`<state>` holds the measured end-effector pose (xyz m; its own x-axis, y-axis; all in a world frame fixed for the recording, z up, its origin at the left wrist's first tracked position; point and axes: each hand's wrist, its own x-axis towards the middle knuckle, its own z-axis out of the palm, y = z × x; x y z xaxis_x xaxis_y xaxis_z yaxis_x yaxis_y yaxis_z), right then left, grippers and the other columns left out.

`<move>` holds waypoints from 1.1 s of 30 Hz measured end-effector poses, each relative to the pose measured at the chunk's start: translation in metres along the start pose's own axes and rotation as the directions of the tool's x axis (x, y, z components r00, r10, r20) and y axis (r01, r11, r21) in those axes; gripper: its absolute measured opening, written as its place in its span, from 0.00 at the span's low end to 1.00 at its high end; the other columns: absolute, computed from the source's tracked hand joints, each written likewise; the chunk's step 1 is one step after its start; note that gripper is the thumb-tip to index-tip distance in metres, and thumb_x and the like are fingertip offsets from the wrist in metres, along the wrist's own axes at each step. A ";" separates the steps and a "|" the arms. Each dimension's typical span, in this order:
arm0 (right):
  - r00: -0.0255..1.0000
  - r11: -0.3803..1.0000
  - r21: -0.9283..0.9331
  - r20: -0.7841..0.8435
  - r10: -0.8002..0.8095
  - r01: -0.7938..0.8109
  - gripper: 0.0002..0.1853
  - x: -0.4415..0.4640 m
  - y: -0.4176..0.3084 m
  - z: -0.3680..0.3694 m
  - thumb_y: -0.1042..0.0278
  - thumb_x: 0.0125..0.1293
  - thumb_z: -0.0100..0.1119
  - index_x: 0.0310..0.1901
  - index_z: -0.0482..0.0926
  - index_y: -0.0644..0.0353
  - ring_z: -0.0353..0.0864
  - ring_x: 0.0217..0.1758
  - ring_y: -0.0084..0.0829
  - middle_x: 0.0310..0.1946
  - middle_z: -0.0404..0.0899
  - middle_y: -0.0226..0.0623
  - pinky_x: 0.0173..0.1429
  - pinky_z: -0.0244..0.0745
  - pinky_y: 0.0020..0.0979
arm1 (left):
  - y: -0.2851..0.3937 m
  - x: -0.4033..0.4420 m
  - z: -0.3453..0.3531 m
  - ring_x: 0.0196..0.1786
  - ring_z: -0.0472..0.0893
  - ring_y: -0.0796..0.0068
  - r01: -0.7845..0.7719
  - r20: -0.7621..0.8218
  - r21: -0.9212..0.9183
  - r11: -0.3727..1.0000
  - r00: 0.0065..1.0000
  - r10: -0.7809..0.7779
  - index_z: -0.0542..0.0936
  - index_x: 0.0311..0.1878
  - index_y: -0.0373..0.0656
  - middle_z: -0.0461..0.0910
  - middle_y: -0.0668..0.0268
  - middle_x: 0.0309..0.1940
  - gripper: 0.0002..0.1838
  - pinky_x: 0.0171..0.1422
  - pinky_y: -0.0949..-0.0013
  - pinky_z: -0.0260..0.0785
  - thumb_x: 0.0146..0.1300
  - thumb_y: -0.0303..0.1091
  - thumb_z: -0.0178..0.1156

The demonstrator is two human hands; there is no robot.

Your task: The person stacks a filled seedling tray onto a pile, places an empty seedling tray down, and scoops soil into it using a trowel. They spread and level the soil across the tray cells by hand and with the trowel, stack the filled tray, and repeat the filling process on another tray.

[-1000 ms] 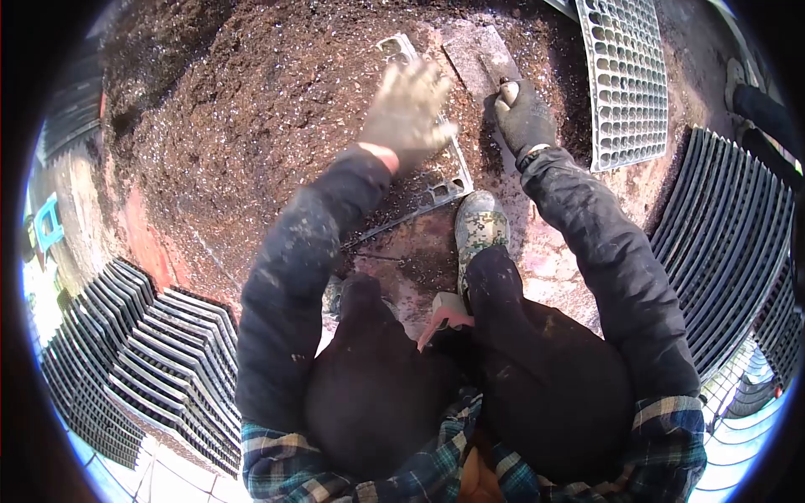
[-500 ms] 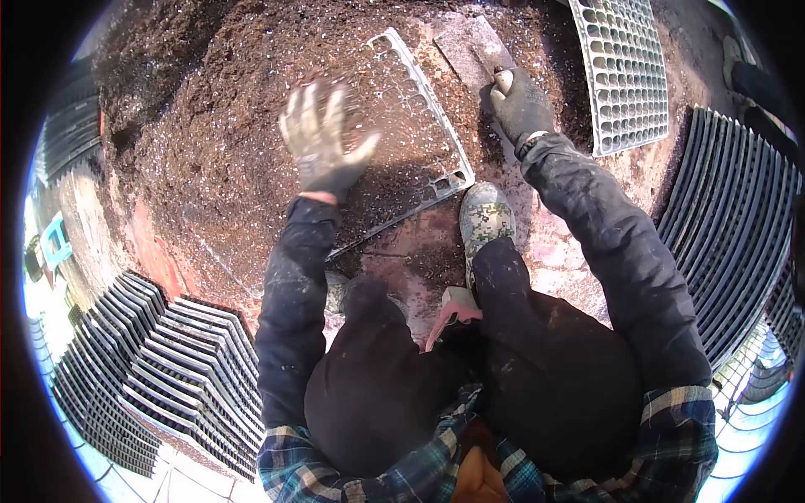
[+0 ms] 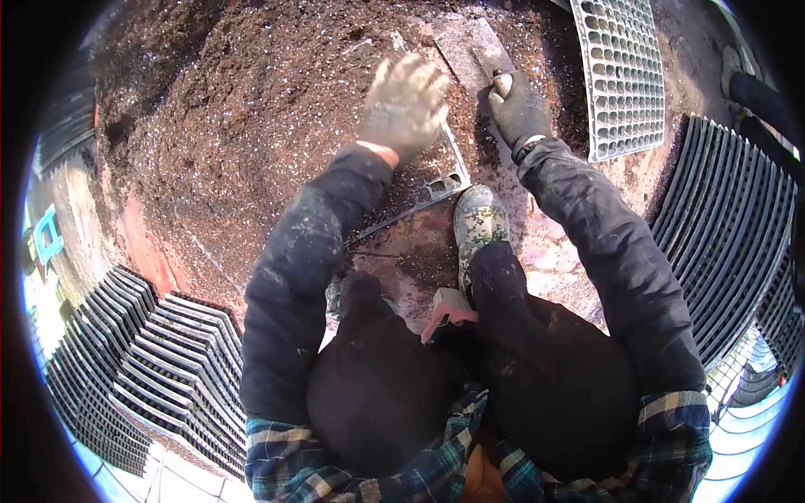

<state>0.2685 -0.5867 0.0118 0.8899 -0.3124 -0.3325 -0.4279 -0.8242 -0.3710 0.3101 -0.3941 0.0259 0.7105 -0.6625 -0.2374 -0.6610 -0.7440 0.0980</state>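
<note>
Holds left hand (image 3: 404,107) wide over soil (image 3: 277,126) at the tray's (image 3: 458,163) right edge and grips a tool (image 3: 476,49) in right hand (image 3: 520,109).

- Looks from the head, forward and steeply down.
- Sits close above the legs (image 3: 377,386), lower centre.
- Reaches past left hand (image 3: 406,107) and right hand (image 3: 519,109), upper centre, to soil (image 3: 235,109), upper left.
- Bends wide, fisheye-like.

L hand (image 3: 405,105) over soil (image 3: 331,138) on cell tray (image 3: 442,186), R hand (image 3: 520,113) w/ flat tool (image 3: 493,44)
</note>
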 end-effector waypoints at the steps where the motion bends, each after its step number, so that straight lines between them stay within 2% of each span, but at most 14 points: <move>1: 1.000 1.000 0.001 0.000 0.007 -0.007 0.23 -0.001 0.000 -0.001 0.56 0.57 0.58 0.51 0.70 0.59 0.78 0.47 0.49 0.41 0.79 0.50 0.51 0.71 0.45 | 0.012 -0.006 0.004 0.71 0.56 0.65 -0.067 0.051 0.038 0.997 0.997 0.065 0.66 0.65 0.52 0.63 0.64 0.67 0.26 0.75 0.52 0.40 0.69 0.52 0.38; 3: 1.000 0.999 -0.033 -0.005 0.016 -0.016 0.23 -0.002 -0.003 -0.002 0.55 0.57 0.57 0.51 0.71 0.59 0.78 0.48 0.48 0.40 0.80 0.50 0.51 0.71 0.45 | 0.036 -0.021 0.006 0.70 0.58 0.66 -0.190 0.126 0.041 0.981 0.975 0.183 0.68 0.63 0.50 0.64 0.65 0.66 0.24 0.75 0.53 0.43 0.70 0.49 0.37; 6: 1.000 1.000 -0.005 -0.016 -0.002 0.002 0.23 -0.002 -0.003 -0.004 0.54 0.57 0.57 0.50 0.71 0.60 0.79 0.47 0.48 0.39 0.80 0.50 0.51 0.71 0.45 | 0.061 -0.053 0.027 0.67 0.63 0.62 -0.283 -0.093 -0.213 0.935 0.959 0.269 0.73 0.59 0.49 0.69 0.62 0.62 0.21 0.74 0.53 0.47 0.66 0.45 0.48; 7: 1.000 1.000 -0.002 -0.018 0.004 -0.004 0.23 -0.002 -0.002 -0.003 0.54 0.57 0.57 0.50 0.71 0.60 0.79 0.47 0.48 0.39 0.80 0.50 0.51 0.71 0.45 | 0.063 -0.062 0.028 0.67 0.63 0.62 -0.289 -0.091 -0.211 0.934 0.957 0.275 0.73 0.59 0.49 0.69 0.62 0.62 0.21 0.74 0.53 0.47 0.66 0.45 0.48; 10: 1.000 1.000 0.023 -0.015 0.014 -0.014 0.21 -0.001 -0.002 -0.003 0.57 0.58 0.58 0.51 0.70 0.55 0.78 0.47 0.51 0.41 0.79 0.50 0.51 0.71 0.44 | 0.054 -0.072 0.025 0.71 0.57 0.63 -0.332 -0.129 -0.368 0.868 0.943 0.306 0.69 0.62 0.46 0.61 0.57 0.67 0.23 0.75 0.50 0.42 0.68 0.46 0.44; 12: 1.000 1.000 0.019 -0.012 0.008 -0.008 0.21 -0.002 -0.002 -0.003 0.57 0.58 0.58 0.51 0.70 0.55 0.78 0.46 0.51 0.40 0.79 0.51 0.51 0.71 0.44 | 0.038 -0.064 0.021 0.70 0.59 0.59 -0.145 0.112 -0.111 0.983 0.981 0.158 0.71 0.61 0.50 0.65 0.60 0.65 0.24 0.73 0.45 0.44 0.63 0.48 0.52; 16: 0.999 0.999 -0.022 -0.040 -0.027 0.026 0.25 -0.001 0.004 0.003 0.53 0.56 0.58 0.52 0.71 0.58 0.80 0.46 0.48 0.40 0.80 0.48 0.52 0.72 0.45 | 0.000 -0.048 0.013 0.73 0.50 0.55 0.235 -0.089 0.023 0.972 0.969 -0.232 0.64 0.66 0.53 0.54 0.55 0.70 0.30 0.74 0.44 0.36 0.62 0.49 0.54; 17: 0.999 0.999 -0.022 -0.039 -0.028 0.028 0.25 -0.001 0.004 0.003 0.53 0.56 0.58 0.52 0.71 0.58 0.80 0.46 0.48 0.40 0.80 0.48 0.52 0.72 0.45 | -0.015 -0.044 0.023 0.73 0.48 0.54 0.163 -0.249 -0.148 0.976 0.949 -0.196 0.64 0.66 0.52 0.52 0.53 0.70 0.32 0.75 0.46 0.33 0.61 0.52 0.54; 18: 0.999 0.999 -0.019 -0.027 -0.027 0.026 0.25 -0.001 0.004 0.002 0.53 0.56 0.58 0.53 0.71 0.58 0.80 0.46 0.48 0.40 0.80 0.48 0.52 0.72 0.45 | -0.018 -0.036 0.020 0.72 0.51 0.54 0.111 -0.329 -0.181 0.977 0.929 -0.167 0.66 0.65 0.51 0.55 0.53 0.69 0.32 0.75 0.46 0.34 0.60 0.54 0.54; 21: 1.000 1.000 -0.022 -0.003 -0.010 0.010 0.26 -0.001 0.004 0.003 0.53 0.56 0.57 0.54 0.70 0.57 0.79 0.47 0.48 0.41 0.80 0.48 0.53 0.72 0.45 | 0.003 -0.034 0.009 0.71 0.54 0.55 0.053 -0.165 -0.157 0.986 0.983 -0.079 0.68 0.63 0.51 0.58 0.53 0.68 0.30 0.75 0.46 0.36 0.60 0.55 0.54; 23: 1.000 1.000 -0.026 0.004 0.001 -0.001 0.26 0.002 0.003 0.002 0.53 0.57 0.57 0.54 0.70 0.57 0.79 0.47 0.48 0.42 0.80 0.48 0.53 0.72 0.45 | 0.026 -0.041 -0.004 0.70 0.57 0.56 -0.133 0.020 -0.204 0.970 0.990 0.140 0.71 0.59 0.51 0.63 0.55 0.64 0.29 0.74 0.46 0.40 0.59 0.55 0.55; 27: 1.000 1.000 -0.012 -0.005 -0.020 0.020 0.25 -0.002 0.002 -0.001 0.54 0.57 0.57 0.53 0.70 0.58 0.79 0.47 0.48 0.42 0.80 0.49 0.53 0.71 0.45 | 0.058 -0.069 0.036 0.67 0.62 0.59 -0.348 -0.160 -0.251 0.903 0.935 0.315 0.73 0.56 0.52 0.67 0.59 0.59 0.24 0.72 0.48 0.49 0.57 0.49 0.58; 29: 1.000 1.000 -0.019 -0.007 -0.011 0.011 0.25 -0.002 0.000 -0.003 0.54 0.57 0.57 0.53 0.71 0.57 0.79 0.47 0.48 0.42 0.80 0.48 0.52 0.72 0.45 | 0.061 -0.078 0.051 0.63 0.66 0.63 -0.429 -0.315 -0.227 0.875 0.882 0.350 0.75 0.52 0.52 0.69 0.63 0.56 0.19 0.70 0.51 0.56 0.55 0.39 0.56; 33: 0.999 0.999 -0.028 -0.040 -0.022 0.021 0.25 0.000 0.005 0.003 0.53 0.56 0.58 0.53 0.71 0.56 0.80 0.46 0.48 0.41 0.80 0.47 0.52 0.72 0.45 | 0.046 -0.105 0.046 0.62 0.68 0.65 -0.476 -0.266 -0.184 0.860 0.866 0.423 0.74 0.52 0.52 0.70 0.66 0.56 0.18 0.68 0.54 0.59 0.57 0.34 0.51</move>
<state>0.2660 -0.5891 0.0076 0.9046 -0.3127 -0.2897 -0.4047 -0.8434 -0.3533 0.1942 -0.3543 0.0112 0.4003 -0.9117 0.0925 -0.8622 -0.3405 0.3752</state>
